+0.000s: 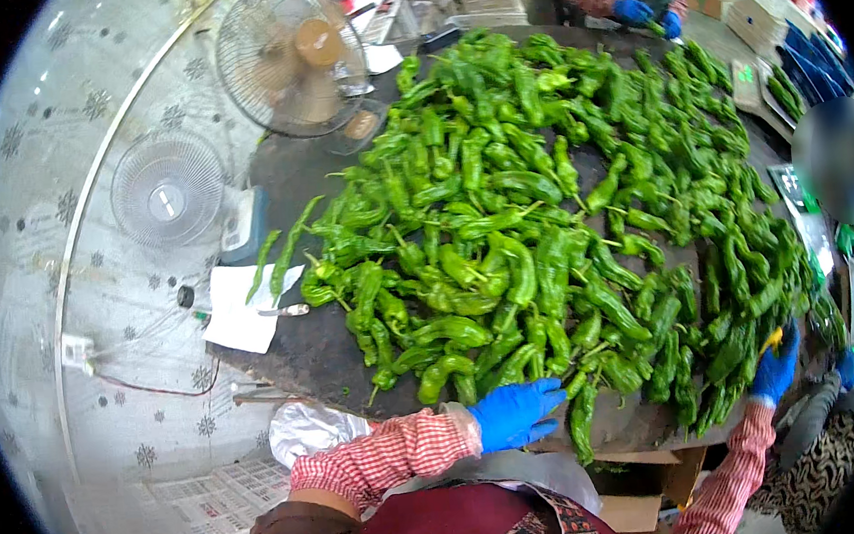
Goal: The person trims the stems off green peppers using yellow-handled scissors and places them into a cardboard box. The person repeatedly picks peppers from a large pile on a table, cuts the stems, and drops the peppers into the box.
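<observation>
Many long green peppers point(517, 260) are heaped over a dark tabletop point(313, 351). My left hand point(518, 416), in a blue glove and a red checked sleeve, lies flat at the near edge of the heap, palm down, fingers apart and pointing right, beside a single pepper point(583, 422). Stretched out to the right, my right hand point(777, 369), also in a blue glove, is at the right end of the heap. Something yellow point(770, 341) shows at its fingers; whether it is gripped cannot be told.
Two fans point(290, 59) stand at the left, near a white paper point(246, 311) with a knife point(285, 310) on it. A person's gloved hands point(632, 11) work at the far side; another person point(818, 454) is close on my right. An open cardboard box point(630, 511) sits below the near edge.
</observation>
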The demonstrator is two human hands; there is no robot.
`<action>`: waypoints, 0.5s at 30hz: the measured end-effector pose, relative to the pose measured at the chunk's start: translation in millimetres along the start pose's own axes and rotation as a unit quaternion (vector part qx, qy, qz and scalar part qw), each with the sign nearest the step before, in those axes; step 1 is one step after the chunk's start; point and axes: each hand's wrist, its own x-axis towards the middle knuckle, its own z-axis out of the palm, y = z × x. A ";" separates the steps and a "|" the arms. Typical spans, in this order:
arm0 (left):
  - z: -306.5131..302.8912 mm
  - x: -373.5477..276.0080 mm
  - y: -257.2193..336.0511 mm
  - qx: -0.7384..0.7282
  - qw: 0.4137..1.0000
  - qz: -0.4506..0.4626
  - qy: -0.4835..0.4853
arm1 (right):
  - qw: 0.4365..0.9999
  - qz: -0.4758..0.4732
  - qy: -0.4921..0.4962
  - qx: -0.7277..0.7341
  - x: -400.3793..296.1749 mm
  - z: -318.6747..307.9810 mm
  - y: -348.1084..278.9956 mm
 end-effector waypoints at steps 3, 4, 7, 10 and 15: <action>-3.9 -2.1 -32.0 0.041 0.996 0.030 0.069 | 0.999 0.014 -0.017 0.034 -21.4 -6.0 -15.7; -12.0 -5.3 -44.2 0.037 0.993 0.009 0.110 | 0.996 0.040 -0.003 0.082 -34.1 2.6 -32.0; -54.9 -16.6 -79.0 0.082 0.974 -0.076 0.195 | 0.983 0.073 -0.045 0.161 -73.5 27.7 -54.8; -83.8 -43.5 -128.0 0.190 0.930 -0.159 0.270 | 0.946 0.167 -0.114 0.255 -110.5 63.4 -82.3; -94.0 -93.3 -200.8 0.249 0.864 -0.324 0.294 | 0.945 0.128 -0.173 0.248 -158.5 122.9 -166.7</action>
